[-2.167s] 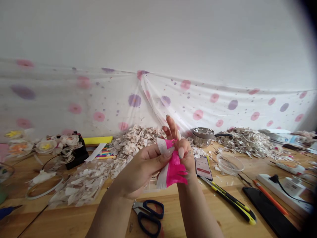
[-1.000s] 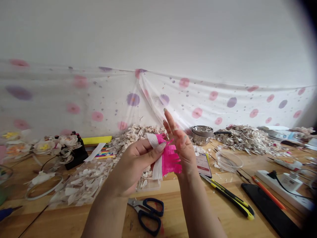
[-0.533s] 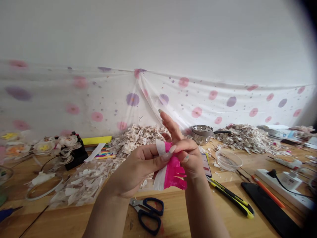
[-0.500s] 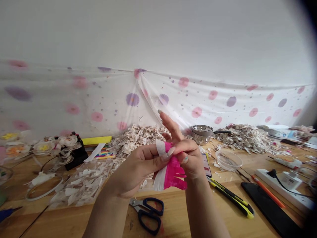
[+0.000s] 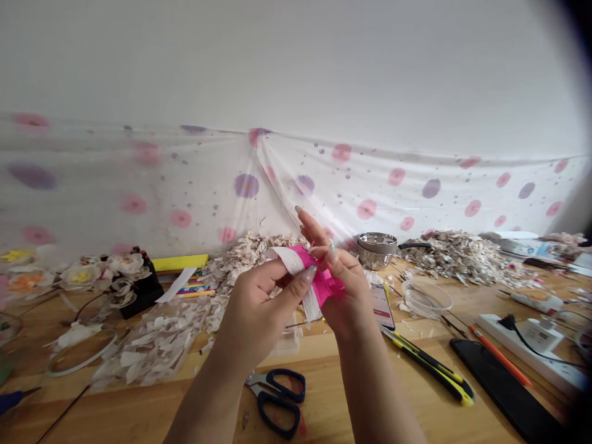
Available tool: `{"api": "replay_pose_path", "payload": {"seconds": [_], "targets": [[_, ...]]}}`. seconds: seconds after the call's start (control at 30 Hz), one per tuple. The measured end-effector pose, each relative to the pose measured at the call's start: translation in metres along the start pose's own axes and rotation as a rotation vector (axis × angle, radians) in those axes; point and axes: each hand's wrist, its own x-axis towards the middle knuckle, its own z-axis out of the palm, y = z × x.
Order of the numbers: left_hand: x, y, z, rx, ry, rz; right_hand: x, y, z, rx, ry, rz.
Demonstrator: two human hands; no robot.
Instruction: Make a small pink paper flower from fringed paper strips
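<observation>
Moved: crepe strip (image 5: pixel 322 280) swung from hanging to lying crosswise between the hands.
Left hand (image 5: pixel 261 302): pinching its white end.
Right hand (image 5: pixel 346 293): pinching its pink end.

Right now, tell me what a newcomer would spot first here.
The hot-pink and white fringed crepe paper stands out at the centre, pinched between the left hand and right hand. Behind them, heaps of pale petal-like scraps cover the back of the wooden table, below a polka-dot plastic sheet.
</observation>
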Motion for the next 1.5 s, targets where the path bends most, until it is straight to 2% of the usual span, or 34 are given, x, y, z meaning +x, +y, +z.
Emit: {"api": "replay_pose_path", "payload": {"seconds": [0.1, 0.2, 0.37, 0.4, 0.43, 0.47, 0.53, 0.6, 0.67, 0.7, 0.77, 0.8, 0.83, 0.9, 1.0, 1.07, 1.17, 1.23, 1.37, 1.5], "targets": [[0.001, -0.003, 0.001, 0.397, 0.112, 0.27, 0.003, 0.007, 0.003, 0.101, 0.06, 0.096], [0.005, -0.013, -0.001, 0.714, 0.217, 0.553, 0.005, 0.012, 0.004, 0.171, 0.116, 0.126], [0.014, -0.031, 0.0, 0.955, 0.414, 0.962, 0.003, 0.012, 0.008, 0.212, 0.191, 0.175], [0.015, -0.033, 0.002, 0.954, 0.443, 0.99, 0.002, 0.011, 0.01, 0.205, 0.186, 0.177], [0.017, -0.034, 0.003, 0.92, 0.466, 0.977, 0.002, 0.01, 0.011, 0.19, 0.175, 0.156], [0.018, -0.033, 0.004, 0.845, 0.484, 0.901, 0.002, 0.009, 0.012, 0.165, 0.16, 0.114], [0.019, -0.03, 0.005, 0.58, 0.476, 0.595, 0.002, 0.008, 0.012, 0.096, 0.124, -0.01], [0.019, -0.025, 0.002, 0.246, 0.391, 0.203, 0.002, 0.009, 0.008, 0.024, 0.071, -0.115], [0.018, -0.019, -0.004, -0.012, 0.221, -0.157, 0.002, 0.008, 0.003, -0.029, 0.013, -0.168], [0.017, -0.016, -0.007, -0.083, 0.107, -0.285, 0.002, 0.008, 0.0, -0.046, -0.012, -0.182], [0.014, -0.011, -0.013, -0.17, -0.201, -0.473, 0.001, 0.006, -0.005, -0.073, -0.053, -0.19], [0.013, -0.01, -0.015, -0.206, -0.34, -0.512, 0.0, 0.004, -0.007, -0.081, -0.069, -0.167], [0.011, -0.009, -0.016, -0.245, -0.424, -0.51, -0.002, 0.003, -0.008, -0.085, -0.087, -0.127], [0.009, -0.008, -0.015, -0.331, -0.444, -0.417, -0.004, 0.0, -0.01, -0.097, -0.114, -0.037], [0.007, -0.007, -0.009, -0.404, -0.355, -0.294, -0.004, 0.0, -0.011, -0.125, -0.108, -0.036], [0.007, -0.005, -0.006, -0.415, -0.296, -0.282, -0.003, 0.001, -0.01, -0.135, -0.093, -0.07], [0.006, 0.0, -0.004, -0.5, -0.148, -0.259, -0.002, 0.001, -0.008, -0.163, -0.087, -0.056], [0.004, 0.003, -0.004, -0.527, -0.106, -0.217, -0.002, 0.0, -0.008, -0.221, -0.065, -0.059], [0.002, 0.001, -0.005, -0.382, -0.176, -0.135, -0.003, -0.002, -0.009, -0.285, -0.026, -0.07], [0.001, -0.004, -0.004, -0.265, -0.175, -0.103, -0.003, -0.001, -0.007, -0.262, -0.003, -0.038]]}}
